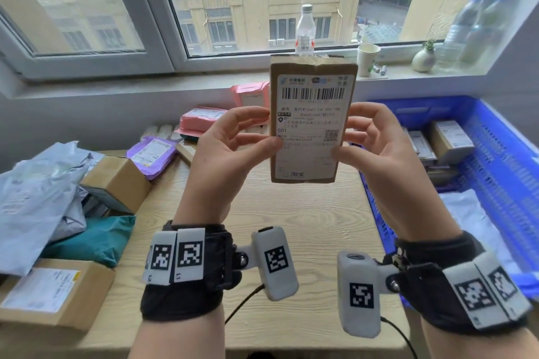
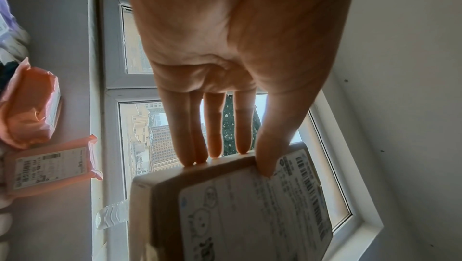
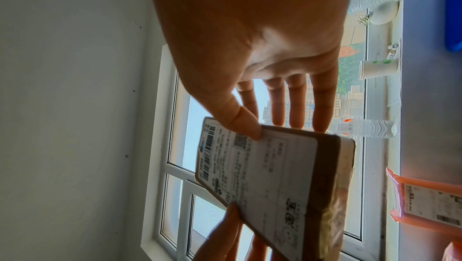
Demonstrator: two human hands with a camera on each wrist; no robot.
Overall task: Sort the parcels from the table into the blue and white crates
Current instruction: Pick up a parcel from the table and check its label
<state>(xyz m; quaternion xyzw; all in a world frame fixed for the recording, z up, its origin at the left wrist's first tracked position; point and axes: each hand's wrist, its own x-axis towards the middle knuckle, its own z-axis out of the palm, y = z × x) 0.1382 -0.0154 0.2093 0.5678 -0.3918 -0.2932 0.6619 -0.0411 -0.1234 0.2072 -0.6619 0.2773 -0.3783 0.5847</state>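
I have both forearms raised side by side at frame centre, wrists strapped. My left hand [image 1: 230,140] pinches with thumb in front, fingers behind; my right hand [image 1: 376,143] mirrors it, thumb forward, fingers extended behind.

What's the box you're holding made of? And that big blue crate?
The held parcel looks like brown cardboard, matte, with creased edges and a white paper label stuck on. The blue crate looks like hard moulded plastic: its walls are an even slotted lattice with a slight sheen.
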